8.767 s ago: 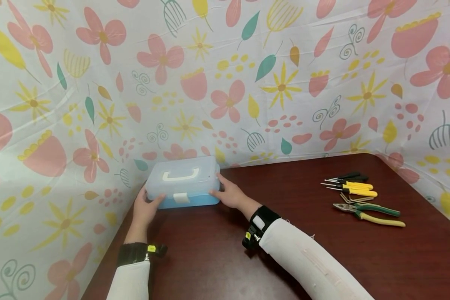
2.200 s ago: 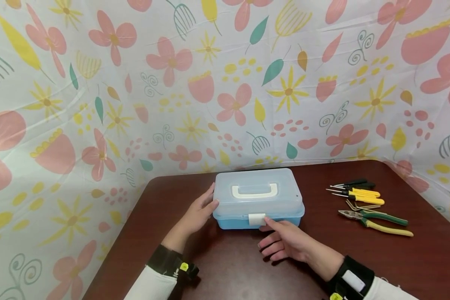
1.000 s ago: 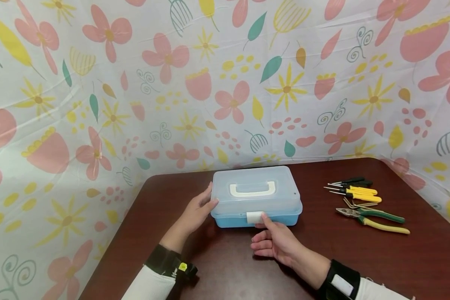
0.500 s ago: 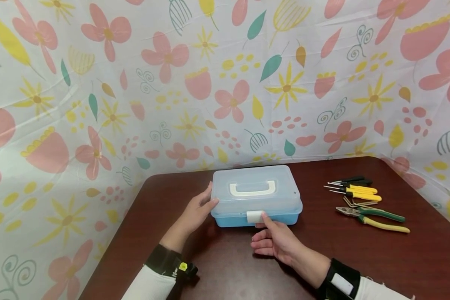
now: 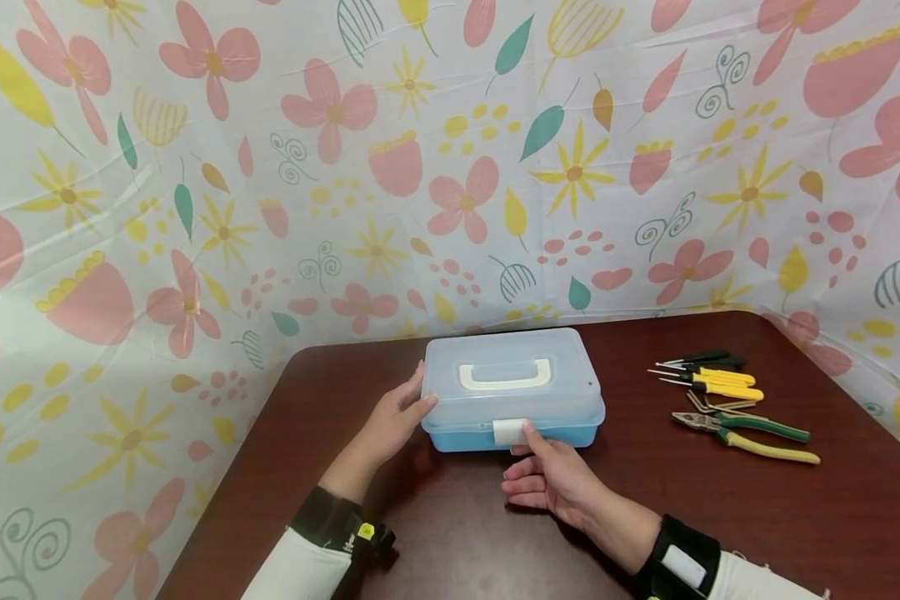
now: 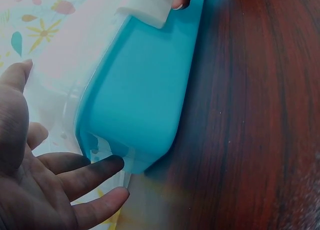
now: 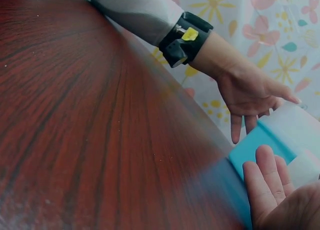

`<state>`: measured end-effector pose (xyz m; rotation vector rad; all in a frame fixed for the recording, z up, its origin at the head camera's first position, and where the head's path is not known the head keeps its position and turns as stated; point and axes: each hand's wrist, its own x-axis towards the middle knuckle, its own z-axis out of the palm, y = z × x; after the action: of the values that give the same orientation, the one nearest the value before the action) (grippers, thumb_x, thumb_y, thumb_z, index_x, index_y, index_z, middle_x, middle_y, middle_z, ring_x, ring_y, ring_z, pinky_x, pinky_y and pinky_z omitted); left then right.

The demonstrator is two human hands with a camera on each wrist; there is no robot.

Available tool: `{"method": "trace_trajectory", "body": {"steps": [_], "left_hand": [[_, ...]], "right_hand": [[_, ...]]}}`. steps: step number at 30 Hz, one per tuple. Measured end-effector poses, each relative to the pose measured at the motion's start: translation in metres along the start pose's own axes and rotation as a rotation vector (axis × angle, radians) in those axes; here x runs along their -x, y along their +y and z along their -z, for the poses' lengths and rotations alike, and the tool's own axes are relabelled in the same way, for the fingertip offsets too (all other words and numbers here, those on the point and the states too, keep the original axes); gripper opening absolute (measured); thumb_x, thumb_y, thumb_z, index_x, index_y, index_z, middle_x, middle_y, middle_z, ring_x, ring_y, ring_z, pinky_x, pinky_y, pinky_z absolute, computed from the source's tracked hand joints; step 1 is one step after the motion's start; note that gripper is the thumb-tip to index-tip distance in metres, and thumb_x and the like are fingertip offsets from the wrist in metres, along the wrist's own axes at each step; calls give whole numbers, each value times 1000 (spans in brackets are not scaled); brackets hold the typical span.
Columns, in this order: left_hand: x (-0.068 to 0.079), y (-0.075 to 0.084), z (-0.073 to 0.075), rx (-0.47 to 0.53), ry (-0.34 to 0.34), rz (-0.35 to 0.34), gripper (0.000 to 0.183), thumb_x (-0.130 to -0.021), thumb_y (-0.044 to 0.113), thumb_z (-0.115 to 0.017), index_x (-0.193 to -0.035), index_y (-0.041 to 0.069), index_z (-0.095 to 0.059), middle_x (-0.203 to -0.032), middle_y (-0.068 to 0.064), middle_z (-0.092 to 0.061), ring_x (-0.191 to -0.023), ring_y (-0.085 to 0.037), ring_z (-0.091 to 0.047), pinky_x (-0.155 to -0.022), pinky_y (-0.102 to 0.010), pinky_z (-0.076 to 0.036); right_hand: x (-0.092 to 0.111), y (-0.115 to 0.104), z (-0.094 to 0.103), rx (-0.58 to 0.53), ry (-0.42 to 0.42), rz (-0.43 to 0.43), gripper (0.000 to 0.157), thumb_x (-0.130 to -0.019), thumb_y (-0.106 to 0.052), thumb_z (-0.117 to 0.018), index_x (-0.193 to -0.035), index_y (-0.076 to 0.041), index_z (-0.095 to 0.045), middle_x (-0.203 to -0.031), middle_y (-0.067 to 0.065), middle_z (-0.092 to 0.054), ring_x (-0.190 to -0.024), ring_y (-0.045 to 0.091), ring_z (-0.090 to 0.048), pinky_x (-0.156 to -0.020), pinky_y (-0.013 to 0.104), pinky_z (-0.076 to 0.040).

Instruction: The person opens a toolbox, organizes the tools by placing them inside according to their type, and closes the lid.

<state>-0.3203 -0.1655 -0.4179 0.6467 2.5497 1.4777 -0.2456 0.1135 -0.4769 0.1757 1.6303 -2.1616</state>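
Observation:
A toolbox (image 5: 453,414) with a translucent lid and a light blue base stands closed at the table's back middle. Its lid has a white handle (image 5: 506,384), and a white latch (image 5: 507,432) hangs at the front. My left hand (image 5: 386,425) rests against the box's left end, fingers spread and mostly straight in the left wrist view. At the front, my right hand (image 5: 562,483) has its thumb at the latch's right edge. Its other fingers (image 7: 270,175) extend loosely below, and one is partly hidden by the box's lower front edge.
On the right of the table lie several yellow and black screwdrivers (image 5: 720,385), some hex keys (image 5: 727,407) and combination pliers (image 5: 765,451) with green and yellow handles. Floral cloth (image 5: 450,167) rises behind the dark wooden table (image 5: 450,542).
The toolbox has come from the far left, gripped by both hands, to the table's middle. My right hand has gone from its right end to the latch. Over the last second, hardly anything moves.

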Motion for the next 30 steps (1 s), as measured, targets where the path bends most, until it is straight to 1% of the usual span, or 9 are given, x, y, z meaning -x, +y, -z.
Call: {"method": "trace_trajectory", "body": {"steps": [4,5,8,11,15,19,22,26,30], "left_hand": [[-7,-20,-4,11,34,-11,72,-106,37,-55,-164,13,-20,-172,0,-19,-159,-16,-20,-127,-46,-22],[-8,-22,-4,14,43,-15,72,-106,38,-55,-164,15,-20,-171,2,-20,-159,-16,-21,-127,-46,-22],[-9,-26,-5,16,67,-29,71,-105,41,-57,-164,18,-24,-171,4,-23,-158,-13,-24,-127,-47,-24],[-9,-28,-5,24,75,-39,71,-104,41,-58,-163,20,-25,-171,3,-25,-157,-13,-25,-127,-47,-25],[-10,-29,-5,28,75,-35,70,-105,39,-58,-163,18,-25,-171,0,-25,-157,-12,-25,-127,-46,-24],[-8,-23,-4,29,57,-9,72,-105,37,-57,-164,12,-22,-171,-2,-22,-158,-15,-22,-127,-46,-22],[-4,-11,-2,23,33,-1,73,-106,35,-56,-163,9,-20,-171,-4,-21,-158,-17,-22,-127,-45,-22],[3,6,0,14,16,-10,71,-106,33,-56,-163,8,-21,-170,-4,-22,-158,-16,-23,-127,-44,-24],[6,9,1,21,16,-18,71,-106,32,-56,-163,6,-21,-170,-3,-23,-158,-16,-23,-127,-46,-23]], "right_hand": [[0,-1,-1,1,-5,5,83,-104,-65,-40,-140,10,-38,-86,5,-70,-77,19,-76,-76,41,-64],[0,-1,-1,1,-6,6,83,-103,-65,-40,-139,10,-38,-86,6,-70,-77,19,-76,-76,42,-64],[0,-2,-1,-1,-4,7,83,-101,-67,-43,-133,9,-42,-86,7,-71,-77,20,-77,-77,42,-64],[0,-3,0,0,2,8,84,-99,-70,-45,-128,9,-45,-86,8,-73,-77,21,-77,-76,43,-64],[-1,-3,2,11,-19,-2,90,-97,-73,-45,-132,11,-43,-86,9,-73,-77,22,-77,-76,43,-64],[-2,-3,5,37,-59,-21,94,-96,-76,-42,-134,10,-41,-84,8,-73,-75,21,-77,-76,44,-64],[-1,-3,6,50,-75,-24,93,-96,-77,-39,-133,8,-41,-83,7,-73,-75,22,-77,-76,44,-64],[-1,-3,6,51,-86,-19,93,-96,-78,-35,-131,8,-41,-84,7,-74,-76,22,-77,-77,44,-63],[-1,-3,7,41,-97,-22,92,-96,-79,-34,-130,7,-41,-83,6,-74,-77,22,-77,-77,44,-63]]}}
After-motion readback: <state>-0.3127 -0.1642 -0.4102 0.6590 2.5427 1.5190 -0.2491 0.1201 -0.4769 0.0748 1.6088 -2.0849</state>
